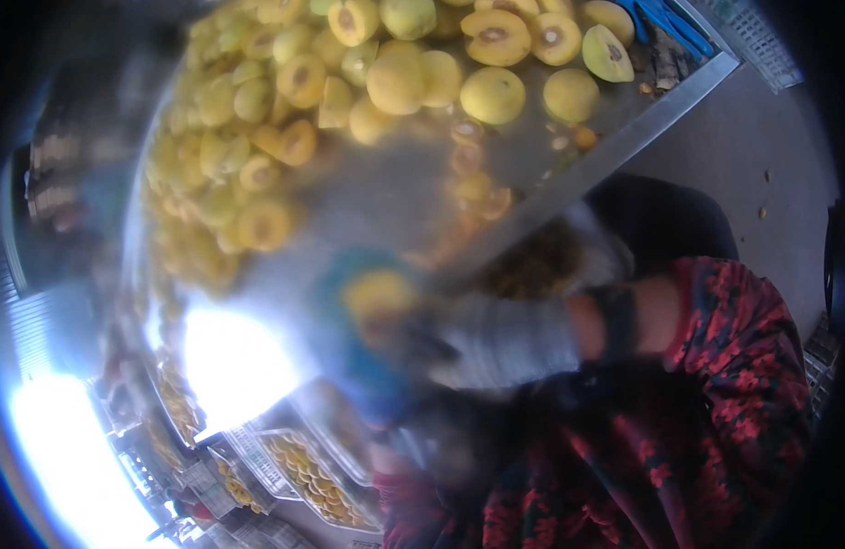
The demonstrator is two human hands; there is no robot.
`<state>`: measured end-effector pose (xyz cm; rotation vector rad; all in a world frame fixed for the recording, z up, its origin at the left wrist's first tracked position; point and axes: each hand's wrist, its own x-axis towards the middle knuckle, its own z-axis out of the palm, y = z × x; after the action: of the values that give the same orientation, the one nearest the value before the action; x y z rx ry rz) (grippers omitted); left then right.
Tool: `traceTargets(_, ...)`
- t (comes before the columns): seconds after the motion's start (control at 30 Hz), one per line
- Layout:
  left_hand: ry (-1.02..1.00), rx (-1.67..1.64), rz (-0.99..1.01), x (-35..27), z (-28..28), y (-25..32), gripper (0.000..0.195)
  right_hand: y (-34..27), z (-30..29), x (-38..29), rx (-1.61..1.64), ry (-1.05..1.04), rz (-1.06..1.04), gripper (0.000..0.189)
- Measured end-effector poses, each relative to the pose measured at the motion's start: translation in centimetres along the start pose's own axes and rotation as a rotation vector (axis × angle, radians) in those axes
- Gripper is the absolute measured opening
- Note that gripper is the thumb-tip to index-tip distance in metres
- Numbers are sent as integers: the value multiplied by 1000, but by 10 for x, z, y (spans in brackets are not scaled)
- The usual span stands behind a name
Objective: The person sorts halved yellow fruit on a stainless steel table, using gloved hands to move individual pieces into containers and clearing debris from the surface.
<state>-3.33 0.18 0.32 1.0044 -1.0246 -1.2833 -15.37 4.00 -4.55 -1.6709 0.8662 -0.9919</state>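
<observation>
My left hand (371, 384), in a blue glove, is curled around a yellow peach piece (381, 296) over the near side of a metal table (395, 178). My right hand (429, 340), in a dark glove with a grey cuff, meets the fruit from the right. Blur hides its fingers, so whether it holds a tool is unclear. Beyond both hands lies a large heap of yellow peaches (285, 103), some whole, others cut open with the pit area showing. Small fruit scraps (470, 161) trail along the table towards its rim.
A raised metal rim (642, 141) edges the table. Below it, an open container (536, 264) holds brown matter. Blue gloves (673, 27) lie in the far corner. Plastic crates (312, 473) of cut fruit stand at lower left. Strong glare (237, 364) washes out part of the table.
</observation>
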Motion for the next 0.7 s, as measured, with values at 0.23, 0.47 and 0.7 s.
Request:
traceTargets(0.23, -176, 208, -22, -6, 11, 8, 44, -18, -12, -3, 240, -189, 234, 29)
traceTargets(0.47, -331, -37, -25, -4, 28, 7, 46, -37, -55, -5, 988, -644, 671, 20)
traceTargets(0.7, 45, 296, 25, -3, -14, -22, 59, -42, -44, 5, 506, -495, 628, 17)
